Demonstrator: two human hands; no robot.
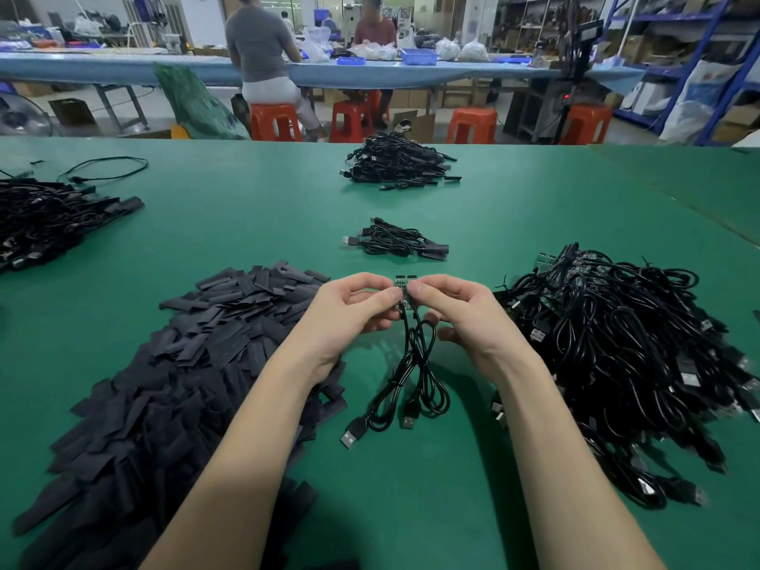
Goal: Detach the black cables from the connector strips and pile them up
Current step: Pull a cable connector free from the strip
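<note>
Forearms: both reach from the near edge over the green bench [534, 191].
Left hand [349, 308]: pinching one side of the connector strip [405, 283].
Right hand [454, 308]: pinching the other side, fingertips nearly touching.
Black cables [415, 376]: two hang from the strip, plugs resting on the bench.
Risk: uneven bending could crack a board or tear a solder joint.
Pile [395, 240]: small, just beyond the hands.

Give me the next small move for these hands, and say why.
Probably snap the strip apart between both hands: the left hand and right hand each pinch one side, and two cables hang from it, undetached.
</note>
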